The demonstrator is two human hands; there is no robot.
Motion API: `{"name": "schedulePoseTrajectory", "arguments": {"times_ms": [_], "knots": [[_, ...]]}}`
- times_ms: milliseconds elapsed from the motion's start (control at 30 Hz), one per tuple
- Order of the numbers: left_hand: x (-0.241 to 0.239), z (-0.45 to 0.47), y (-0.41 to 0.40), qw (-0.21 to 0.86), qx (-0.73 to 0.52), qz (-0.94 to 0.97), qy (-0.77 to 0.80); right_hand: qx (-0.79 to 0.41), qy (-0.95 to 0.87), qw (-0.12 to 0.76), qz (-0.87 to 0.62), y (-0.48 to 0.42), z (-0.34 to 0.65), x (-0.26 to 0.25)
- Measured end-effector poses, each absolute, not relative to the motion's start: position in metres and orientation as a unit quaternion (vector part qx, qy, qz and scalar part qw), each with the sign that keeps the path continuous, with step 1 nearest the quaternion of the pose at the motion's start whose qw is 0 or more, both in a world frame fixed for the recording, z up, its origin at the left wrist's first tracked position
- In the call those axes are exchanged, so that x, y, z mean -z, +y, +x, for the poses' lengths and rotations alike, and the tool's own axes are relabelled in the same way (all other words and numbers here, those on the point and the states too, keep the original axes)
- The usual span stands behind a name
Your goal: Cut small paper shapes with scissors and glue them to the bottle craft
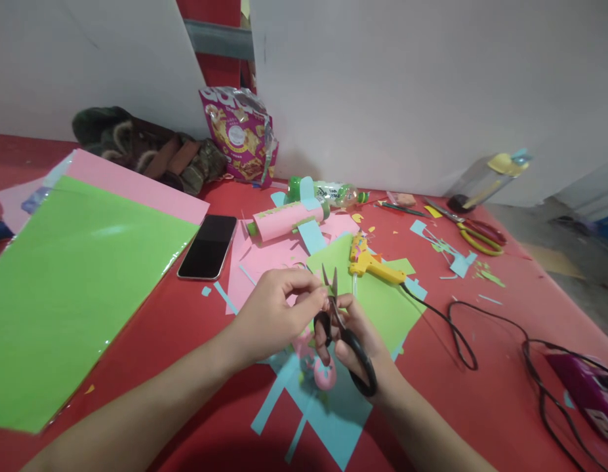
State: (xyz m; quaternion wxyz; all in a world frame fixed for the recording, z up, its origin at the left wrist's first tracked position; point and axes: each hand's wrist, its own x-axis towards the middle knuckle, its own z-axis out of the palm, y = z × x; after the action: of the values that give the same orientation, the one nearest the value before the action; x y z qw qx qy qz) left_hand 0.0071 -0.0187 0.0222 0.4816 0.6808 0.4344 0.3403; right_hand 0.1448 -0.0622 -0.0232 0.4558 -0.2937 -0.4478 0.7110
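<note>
My right hand (363,334) grips a pair of black-handled scissors (360,364), blades parted and pointing away from me. Thumb and fingers pressed together, my left hand (279,301) pinches right beside the blades; whatever it holds is too small or hidden to make out. Below the hands lie a small round pink paper piece (325,373) with blue bits and a blue paper sheet (340,432) with cut strips. Beyond them, a yellow glue gun (375,265) rests on a green sheet (392,314). A pink paper-wrapped roll (279,221) with green ends lies farther back.
On the red table, a phone (208,247) lies left of centre beside large green sheets (87,282). A snack bag (242,134), a plastic bottle (333,192) and yellow-red scissors (481,236) sit toward the back. A black cord (456,328) runs to a purple power strip (586,393).
</note>
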Motion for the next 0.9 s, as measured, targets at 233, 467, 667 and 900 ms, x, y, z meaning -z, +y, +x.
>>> {"name": "schedulePoseTrajectory", "arguments": {"times_ms": [233,467,667,900], "knots": [[-0.0191,0.0119,-0.0255,0.503,-0.35,0.646,0.455,-0.7,-0.452,0.453,-0.317,-0.0623,0.1444,0.0255],[-0.0173,0.0131,-0.0277,0.44,-0.36,0.677,0.467,-0.698,-0.466,0.435,-0.325,-0.0635,0.145,0.0209],[-0.0199,0.0123,-0.0273,0.424,-0.348,0.687,0.477,-0.699,-0.47,0.43,-0.325,-0.0626,0.1451,0.0242],[-0.0193,0.0132,-0.0285,0.405,-0.354,0.69,0.485,-0.701,-0.461,0.444,-0.313,-0.0641,0.1427,0.0248]]}}
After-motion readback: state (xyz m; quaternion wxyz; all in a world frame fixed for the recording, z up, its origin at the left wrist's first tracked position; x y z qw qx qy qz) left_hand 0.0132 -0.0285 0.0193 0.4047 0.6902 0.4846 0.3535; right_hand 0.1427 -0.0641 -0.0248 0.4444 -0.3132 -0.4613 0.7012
